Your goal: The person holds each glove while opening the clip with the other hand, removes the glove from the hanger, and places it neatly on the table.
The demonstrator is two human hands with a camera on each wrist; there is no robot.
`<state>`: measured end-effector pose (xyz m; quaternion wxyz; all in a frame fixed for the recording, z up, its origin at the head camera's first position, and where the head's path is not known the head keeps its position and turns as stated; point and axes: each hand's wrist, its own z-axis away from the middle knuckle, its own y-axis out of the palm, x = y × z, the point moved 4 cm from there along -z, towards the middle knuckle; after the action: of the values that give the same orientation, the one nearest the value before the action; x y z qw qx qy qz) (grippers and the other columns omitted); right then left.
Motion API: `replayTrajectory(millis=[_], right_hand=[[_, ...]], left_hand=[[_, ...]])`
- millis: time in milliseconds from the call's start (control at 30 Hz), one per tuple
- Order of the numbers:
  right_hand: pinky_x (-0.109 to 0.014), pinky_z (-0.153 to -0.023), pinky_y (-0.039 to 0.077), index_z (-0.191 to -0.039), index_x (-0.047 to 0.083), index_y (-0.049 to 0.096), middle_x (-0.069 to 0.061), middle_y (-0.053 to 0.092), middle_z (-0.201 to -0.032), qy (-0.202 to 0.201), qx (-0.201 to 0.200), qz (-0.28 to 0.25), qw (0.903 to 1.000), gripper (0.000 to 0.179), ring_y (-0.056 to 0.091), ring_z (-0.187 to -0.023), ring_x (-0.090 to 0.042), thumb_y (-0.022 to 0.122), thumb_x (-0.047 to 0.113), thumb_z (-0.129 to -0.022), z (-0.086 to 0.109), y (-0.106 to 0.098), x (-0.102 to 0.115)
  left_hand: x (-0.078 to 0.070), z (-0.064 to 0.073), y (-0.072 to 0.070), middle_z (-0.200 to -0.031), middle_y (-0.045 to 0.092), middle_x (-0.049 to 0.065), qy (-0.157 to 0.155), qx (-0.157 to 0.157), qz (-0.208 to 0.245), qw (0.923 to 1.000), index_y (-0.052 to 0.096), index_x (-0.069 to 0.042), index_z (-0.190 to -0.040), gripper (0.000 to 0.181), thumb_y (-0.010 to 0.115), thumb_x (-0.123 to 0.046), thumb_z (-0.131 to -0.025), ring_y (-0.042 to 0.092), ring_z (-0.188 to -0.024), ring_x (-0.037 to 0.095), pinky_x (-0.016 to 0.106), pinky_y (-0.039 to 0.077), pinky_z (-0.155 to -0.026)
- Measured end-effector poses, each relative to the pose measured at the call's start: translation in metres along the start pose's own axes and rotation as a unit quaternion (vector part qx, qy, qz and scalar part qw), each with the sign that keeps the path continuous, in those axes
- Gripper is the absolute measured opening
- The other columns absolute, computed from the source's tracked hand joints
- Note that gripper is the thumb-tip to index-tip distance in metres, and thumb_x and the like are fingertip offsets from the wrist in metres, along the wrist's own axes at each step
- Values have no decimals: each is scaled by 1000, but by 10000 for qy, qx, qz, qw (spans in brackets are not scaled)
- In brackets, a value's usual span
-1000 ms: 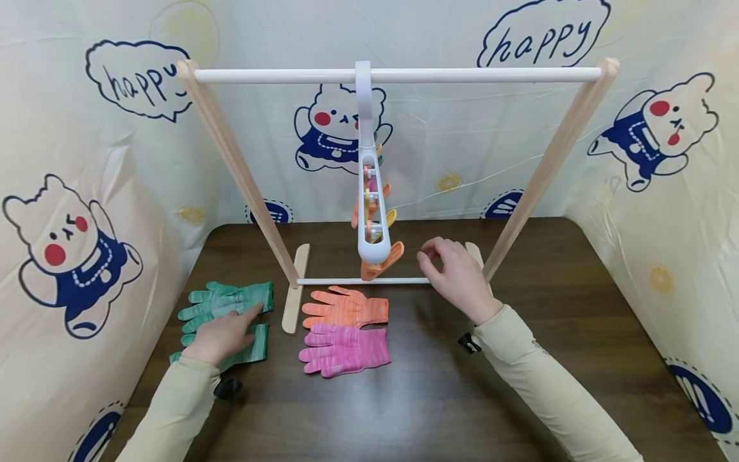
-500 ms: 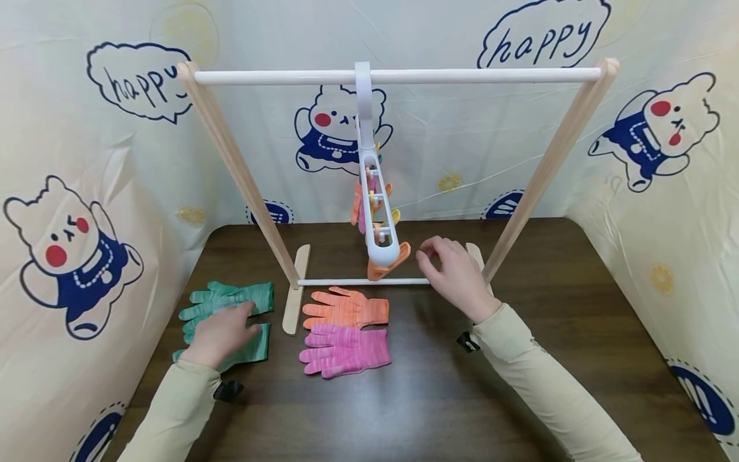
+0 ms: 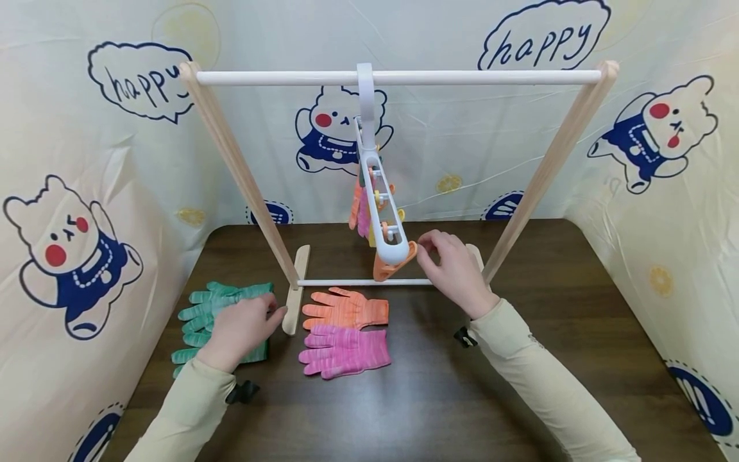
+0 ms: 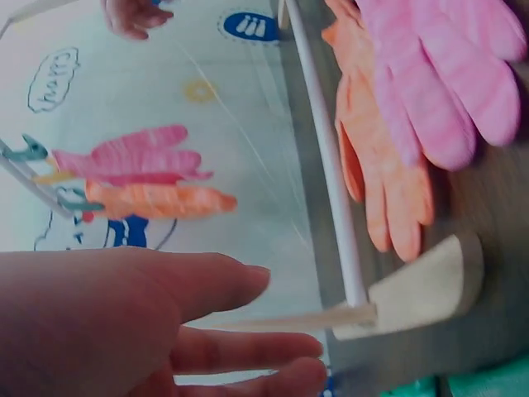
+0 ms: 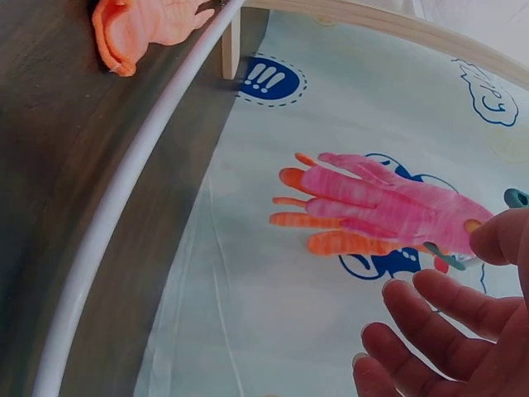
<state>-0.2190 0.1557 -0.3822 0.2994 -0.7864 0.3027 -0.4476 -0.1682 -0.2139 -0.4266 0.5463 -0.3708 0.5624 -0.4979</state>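
Observation:
My left hand is over the green gloves at the left of the table. In the left wrist view its thumb and fingers stand apart with nothing between them. The right hand is raised beside the near end of a white clip hanger, close to an orange clothes peg; whether they touch I cannot tell. Its fingers are spread and loosely bent in the right wrist view. From the hanger hang a pink glove and orange gloves.
A wooden rack with a white top rail and low crossbar stands on the dark table. An orange glove and a pink glove lie in front of it. Patterned cloth surrounds the table.
My left hand has lifted off the green gloves and shifted right. The hanger has swung so its near end moved right, towards my right hand, which stays almost still.

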Motion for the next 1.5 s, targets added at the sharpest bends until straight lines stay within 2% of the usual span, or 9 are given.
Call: replayTrajectory(millis=[233, 333, 467, 567, 833, 900, 1000, 1233, 1500], right_hand=[[-43, -77, 53, -112, 7, 70, -7, 70, -97, -127, -144, -25, 9998, 21, 62, -90, -26, 62, 24, -102, -11, -5, 6], [-46, -78, 53, -114, 7, 70, -8, 71, -100, -88, -134, -129, 9998, 23, 64, -93, -26, 61, 25, -104, -18, -8, 9], [-45, -76, 52, -116, 7, 70, -9, 72, -101, -26, -101, -315, 9994, 24, 65, -90, -25, 59, 25, -105, -29, -12, 11], [-44, -75, 51, -119, 7, 69, -9, 72, -99, 25, -34, -429, 9991, 24, 66, -87, -25, 58, 24, -106, -37, -14, 13], [-45, -80, 54, -119, 4, 68, -12, 72, -100, 201, 115, -651, 9976, 21, 67, -90, -27, 58, 17, -105, -53, -15, 15], [-45, -81, 54, -120, 4, 67, -12, 72, -100, 205, 145, -686, 9973, 21, 67, -90, -27, 58, 16, -105, -56, -15, 16], [-45, -82, 53, -121, 3, 67, -13, 72, -100, 202, 187, -756, 9968, 22, 68, -91, -28, 61, 15, -103, -59, -14, 18], [-47, -83, 52, -122, 1, 66, -15, 72, -99, 92, 159, -784, 9968, 27, 67, -92, -30, 68, 8, -95, -62, -14, 21], [-46, -83, 52, -124, 2, 65, -15, 72, -103, 56, 245, -779, 9966, 33, 67, -92, -30, 71, 4, -91, -60, -17, 26]], left_hand=[[-22, -12, -5, -68, 58, 3, 286, -620, 422, 9968, 71, -3, -107, 26, 74, -27, -96, 47, -51, 16, 29, 42, -44], [-33, -18, -10, -76, 64, 7, 495, -1058, 583, 9914, 71, -4, -111, 28, 74, -28, -96, 49, -53, 16, 29, 44, -44], [-49, -28, -17, -88, 69, 10, 828, -1748, 726, 9784, 72, -7, -110, 25, 73, -28, -96, 56, -57, 17, 30, 47, -47], [-60, -37, -22, -92, 70, 10, 1011, -2118, 871, 9681, 72, -8, -111, 25, 72, -28, -98, 58, -59, 20, 34, 49, -48], [-83, -60, -29, -100, 70, 12, 1316, -2859, 1359, 9394, 72, -7, -115, 30, 69, -32, -99, 63, -67, 24, 43, 54, -54], [-87, -66, -30, -101, 70, 12, 1362, -2955, 1442, 9345, 71, -7, -115, 30, 68, -33, -99, 64, -69, 26, 43, 55, -55], [-94, -75, -31, -102, 70, 12, 1374, -3016, 1509, 9313, 71, -7, -116, 31, 68, -34, -100, 65, -73, 27, 42, 54, -56], [-111, -97, -36, -106, 70, 13, 1231, -2964, 1597, 9335, 71, -8, -119, 37, 65, -40, -101, 62, -70, 26, 41, 52, -56], [-130, -119, -46, -109, 69, 12, 1068, -3077, 1748, 9292, 68, -9, -123, 43, 64, -45, -101, 62, -72, 26, 41, 51, -57]])
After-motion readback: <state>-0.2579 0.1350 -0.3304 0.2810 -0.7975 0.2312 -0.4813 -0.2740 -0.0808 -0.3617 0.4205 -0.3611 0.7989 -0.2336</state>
